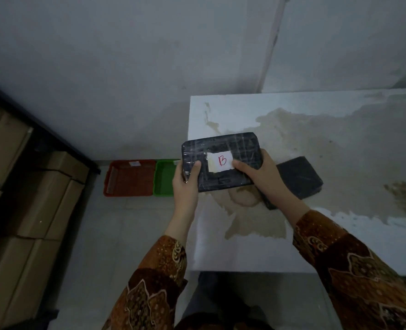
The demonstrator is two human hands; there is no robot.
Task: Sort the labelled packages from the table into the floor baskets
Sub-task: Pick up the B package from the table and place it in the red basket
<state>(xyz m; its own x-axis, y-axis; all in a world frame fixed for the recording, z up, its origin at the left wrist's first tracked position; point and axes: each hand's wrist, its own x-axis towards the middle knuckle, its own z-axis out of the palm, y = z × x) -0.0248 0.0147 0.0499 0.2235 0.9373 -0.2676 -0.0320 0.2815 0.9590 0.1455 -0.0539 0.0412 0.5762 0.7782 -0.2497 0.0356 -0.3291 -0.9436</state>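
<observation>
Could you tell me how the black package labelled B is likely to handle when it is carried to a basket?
The package probably stays stiff: it keeps a flat, boxy shape while the left hand and right hand hold only its ends. Its glossy clear wrap may be slippery, so two hands seem prudent. It looks fairly light, since fingers alone support it.
</observation>
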